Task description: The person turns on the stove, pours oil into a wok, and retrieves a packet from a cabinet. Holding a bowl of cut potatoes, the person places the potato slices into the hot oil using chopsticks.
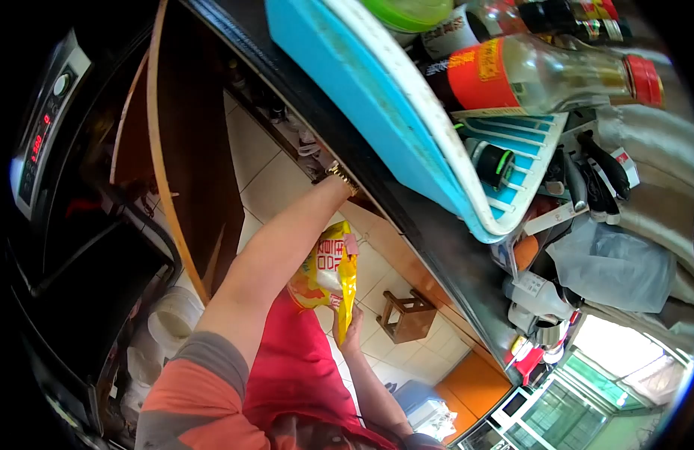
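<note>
My right hand (353, 330) is closed around the edge of a yellow plastic food bag (332, 262). The bag has large red characters and a pale patch, and I hold it in front of a red apron (298, 360). My left arm stretches past the bag to the open cupboard under the black counter. A gold-coloured watch or bracelet (341, 177) is on its wrist. Beyond the wrist, my left hand (326, 159) is mostly hidden by the counter edge and shadow, so its fingers do not show. Small bottles and bags stand dimly in the cupboard (276, 124) near it.
An open brown cupboard door (189, 150) stands left of my arm. On the black counter (437, 232) are a blue-and-white rack (377, 97), a red-capped sauce bottle (542, 75) and several knives (602, 172). A wooden stool (407, 316) stands on the tiled floor. White buckets (174, 315) are at lower left.
</note>
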### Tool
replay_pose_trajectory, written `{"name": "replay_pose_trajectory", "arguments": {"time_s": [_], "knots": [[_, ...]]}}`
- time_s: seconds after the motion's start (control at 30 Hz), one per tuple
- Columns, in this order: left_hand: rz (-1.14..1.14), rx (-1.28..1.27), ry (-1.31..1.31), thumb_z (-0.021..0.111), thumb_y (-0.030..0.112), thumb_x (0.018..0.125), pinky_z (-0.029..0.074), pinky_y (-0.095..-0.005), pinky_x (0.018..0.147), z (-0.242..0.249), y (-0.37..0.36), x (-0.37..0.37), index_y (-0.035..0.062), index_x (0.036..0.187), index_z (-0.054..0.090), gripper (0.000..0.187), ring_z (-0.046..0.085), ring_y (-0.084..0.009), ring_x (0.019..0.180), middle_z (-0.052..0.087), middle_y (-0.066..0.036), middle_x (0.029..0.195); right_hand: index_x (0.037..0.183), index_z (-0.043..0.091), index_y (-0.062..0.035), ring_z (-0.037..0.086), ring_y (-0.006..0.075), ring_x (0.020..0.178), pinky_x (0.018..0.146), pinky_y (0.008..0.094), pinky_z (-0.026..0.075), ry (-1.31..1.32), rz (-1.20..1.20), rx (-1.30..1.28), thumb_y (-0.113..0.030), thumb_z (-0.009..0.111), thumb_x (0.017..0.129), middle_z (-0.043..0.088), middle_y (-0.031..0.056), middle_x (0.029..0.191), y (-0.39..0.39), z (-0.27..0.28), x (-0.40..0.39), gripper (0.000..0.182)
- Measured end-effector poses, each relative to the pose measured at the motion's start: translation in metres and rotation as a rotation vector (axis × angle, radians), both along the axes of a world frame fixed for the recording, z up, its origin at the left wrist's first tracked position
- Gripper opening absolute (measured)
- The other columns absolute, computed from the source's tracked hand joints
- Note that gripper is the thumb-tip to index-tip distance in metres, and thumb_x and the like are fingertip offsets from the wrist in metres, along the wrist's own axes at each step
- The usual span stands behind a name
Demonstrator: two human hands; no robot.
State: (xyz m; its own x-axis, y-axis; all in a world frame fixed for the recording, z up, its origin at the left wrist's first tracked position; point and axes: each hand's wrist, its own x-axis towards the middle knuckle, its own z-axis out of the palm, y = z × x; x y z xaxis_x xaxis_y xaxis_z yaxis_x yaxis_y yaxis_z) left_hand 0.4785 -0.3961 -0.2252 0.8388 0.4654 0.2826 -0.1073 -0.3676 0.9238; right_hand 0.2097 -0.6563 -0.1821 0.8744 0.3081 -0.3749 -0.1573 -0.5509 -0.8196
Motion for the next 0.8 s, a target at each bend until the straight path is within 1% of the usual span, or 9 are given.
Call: {"name": "replay_pose_trajectory", "arguments": {"time_s": [0.1, 0.27, 0.3, 0.43, 0.57, 0.63, 0.7, 0.73, 0.8], "knots": [[0.031, -0.028, -0.012, 0.061, 0.01, 0.095, 0.048, -0.0431, 0.102, 0.009, 0.002, -0.026, 0.0009, 0.118, 0.067, 0.026, 0.063, -0.0353, 0.116, 0.069, -0.02, 0.119, 0.119, 0.068, 0.0043, 0.068, 0.0192, 0.093, 0.083, 0.0391, 0.053, 0.011, -0.011, -0.106, -0.007, 0.063, 0.09, 0.073, 0.0203, 0.097, -0.004, -0.007, -0.003, 0.032], [0.084, -0.066, -0.023, 0.062, 0.009, 0.095, 0.049, -0.0432, 0.101, 0.023, 0.014, -0.062, 0.0008, 0.118, 0.067, 0.025, 0.063, -0.0353, 0.115, 0.069, -0.02, 0.119, 0.115, 0.067, 0.0047, 0.07, 0.0389, 0.086, 0.079, 0.044, 0.053, -0.08, -0.057, -0.123, -0.006, 0.071, 0.094, 0.073, 0.0228, 0.095, -0.024, -0.038, -0.013, 0.024], [0.077, -0.006, 0.014, 0.063, 0.003, 0.089, 0.05, -0.0457, 0.094, 0.025, 0.02, -0.07, -0.0005, 0.113, 0.066, 0.024, 0.064, -0.0387, 0.107, 0.069, -0.021, 0.109, 0.115, 0.067, 0.0047, 0.07, 0.0389, 0.086, 0.079, 0.044, 0.053, -0.077, -0.051, -0.124, -0.006, 0.071, 0.094, 0.073, 0.0228, 0.095, -0.026, -0.043, -0.014, 0.024], [0.062, -0.132, -0.009, 0.062, -0.005, 0.082, 0.053, -0.051, 0.079, 0.038, 0.034, -0.104, -0.0025, 0.106, 0.065, 0.025, 0.064, -0.0469, 0.091, 0.065, -0.026, 0.093, 0.116, 0.063, 0.0094, 0.073, 0.0282, 0.095, 0.086, 0.0395, 0.06, 0.042, -0.207, 0.109, 0.004, 0.061, 0.096, 0.072, 0.0187, 0.104, -0.016, -0.042, -0.009, 0.021], [0.147, -0.228, 0.03, 0.06, -0.008, 0.084, 0.054, -0.048, 0.085, 0.056, 0.04, -0.14, 0.0003, 0.115, 0.065, 0.032, 0.065, -0.0459, 0.101, 0.068, -0.025, 0.104, 0.115, 0.064, 0.0088, 0.071, 0.023, 0.097, 0.088, 0.0372, 0.06, 0.006, -0.11, -0.036, 0.005, 0.06, 0.096, 0.072, 0.0153, 0.101, -0.014, -0.028, -0.002, 0.02], [0.133, -0.281, 0.088, 0.06, -0.009, 0.085, 0.055, -0.0443, 0.086, 0.054, 0.043, -0.16, 0.0015, 0.119, 0.066, 0.036, 0.067, -0.0444, 0.103, 0.069, -0.024, 0.111, 0.11, 0.068, 0.0059, 0.071, 0.022, 0.094, 0.086, 0.0371, 0.056, 0.044, -0.24, -0.028, 0.0, 0.064, 0.095, 0.074, 0.0148, 0.099, -0.016, -0.036, -0.001, 0.016], [0.181, -0.303, 0.095, 0.057, -0.008, 0.085, 0.055, -0.04, 0.081, 0.053, 0.044, -0.18, 0.0004, 0.126, 0.065, 0.042, 0.071, -0.0424, 0.092, 0.068, -0.029, 0.099, 0.104, 0.071, 0.0031, 0.071, 0.0219, 0.093, 0.083, 0.0382, 0.053, 0.015, -0.205, -0.059, -0.004, 0.066, 0.095, 0.074, 0.0154, 0.099, -0.021, -0.038, -0.001, 0.013], [0.178, -0.349, 0.158, 0.06, -0.001, 0.093, 0.055, -0.0363, 0.074, 0.05, 0.046, -0.189, -0.0004, 0.125, 0.065, 0.032, 0.071, -0.0268, 0.079, 0.071, -0.021, 0.091, 0.102, 0.071, 0.0027, 0.071, 0.0224, 0.093, 0.082, 0.0391, 0.053, -0.007, -0.173, -0.095, -0.004, 0.066, 0.094, 0.074, 0.0165, 0.099, -0.016, -0.034, 0.003, 0.012], [0.195, -0.41, 0.209, 0.062, 0.004, 0.097, 0.054, -0.0338, 0.072, 0.042, 0.048, -0.207, -0.0003, 0.125, 0.066, 0.028, 0.067, -0.0193, 0.076, 0.071, -0.016, 0.089, 0.1, 0.072, 0.0022, 0.071, 0.0229, 0.092, 0.08, 0.04, 0.053, -0.029, -0.139, -0.131, -0.005, 0.067, 0.094, 0.074, 0.0176, 0.1, -0.006, -0.026, 0.009, 0.011]]}}
